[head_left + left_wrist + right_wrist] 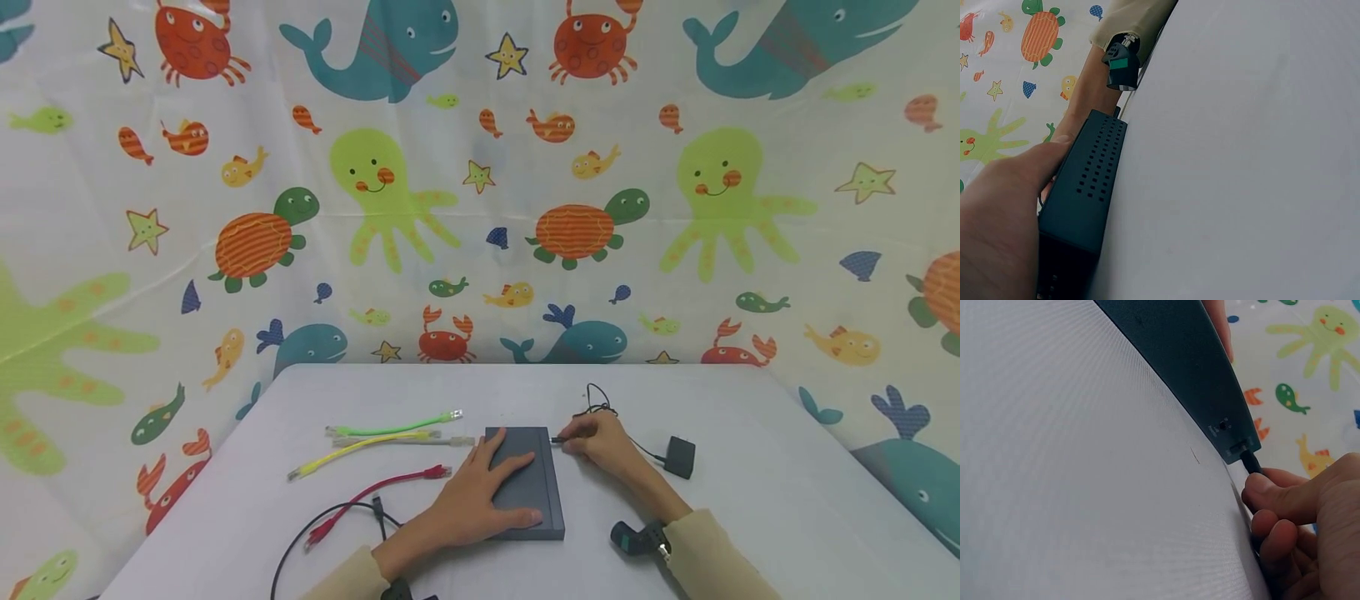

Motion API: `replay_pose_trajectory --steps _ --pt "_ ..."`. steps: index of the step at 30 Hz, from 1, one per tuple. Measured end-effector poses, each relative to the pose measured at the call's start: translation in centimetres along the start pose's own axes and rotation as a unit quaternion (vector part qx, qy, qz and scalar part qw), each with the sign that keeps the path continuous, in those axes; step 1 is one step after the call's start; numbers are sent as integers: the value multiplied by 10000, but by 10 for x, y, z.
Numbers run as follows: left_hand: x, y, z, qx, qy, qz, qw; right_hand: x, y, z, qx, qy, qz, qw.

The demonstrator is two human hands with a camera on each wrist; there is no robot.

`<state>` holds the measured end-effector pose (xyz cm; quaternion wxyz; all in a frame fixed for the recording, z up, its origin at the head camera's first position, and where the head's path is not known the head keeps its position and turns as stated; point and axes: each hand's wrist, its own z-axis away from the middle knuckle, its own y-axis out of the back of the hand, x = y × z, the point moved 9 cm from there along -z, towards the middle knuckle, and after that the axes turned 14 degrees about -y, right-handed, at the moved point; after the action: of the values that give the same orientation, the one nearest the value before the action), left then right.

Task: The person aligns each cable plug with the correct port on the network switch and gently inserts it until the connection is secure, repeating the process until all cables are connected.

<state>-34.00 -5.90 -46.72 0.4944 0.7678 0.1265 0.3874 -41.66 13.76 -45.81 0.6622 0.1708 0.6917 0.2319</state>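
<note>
A flat dark grey box (551, 492) that looks like a network switch lies on the table. On its top rests my left hand (480, 496), fingers spread and straight. Thumb and fingers of my right hand (600, 442) pinch a black cable plug (557, 440) at the box's right side, near its far corner. In the right wrist view the plug's tip (1249, 461) is right at a socket near the end of the box's side, beside a small round hole. Rows of vent holes (1099, 162) show on another side in the left wrist view.
Left of the box lie short network cables: green (393, 429), yellow (352, 453), grey (450, 442) and red (390, 480). A black cable (300, 533) curves at the near left. At right sits a black power adapter (680, 457); a thin black cord (600, 407) loops behind my right hand.
</note>
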Motion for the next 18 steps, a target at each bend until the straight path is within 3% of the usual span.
replay_pose_trajectory --steps 12,18 --pt "0 0 -1 15 -55 -25 10000 -1 2 -1 15 166 9 9999" --pt "0 1 -1 45 -63 -15 10000 2 2 -3 22 -47 -62 10000"
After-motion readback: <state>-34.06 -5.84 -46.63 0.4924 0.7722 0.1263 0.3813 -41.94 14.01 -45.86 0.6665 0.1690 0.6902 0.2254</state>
